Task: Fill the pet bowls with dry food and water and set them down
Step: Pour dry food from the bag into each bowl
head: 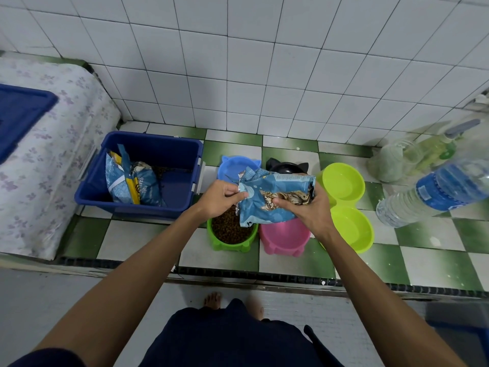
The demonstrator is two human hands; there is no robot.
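Note:
Both hands hold a blue cat-food bag (275,197) above the bowls. My left hand (221,198) pinches its torn open end; my right hand (311,207) grips its body from the right. Below the bag's mouth stands a green bowl (232,243) full of brown kibble. Beside it sits a pink bowl (284,239), partly hidden by the bag. Behind are a blue bowl (232,165) and a black bowl (287,165). A lime double bowl (346,205) lies to the right, and I cannot tell whether it holds water.
A blue bin (148,176) at left holds another food bag (132,184). A large water bottle (434,192) lies at right, with clear containers (412,160) behind it. A floral-covered block (45,144) with a blue lid (21,112) stands far left. White tiled wall behind.

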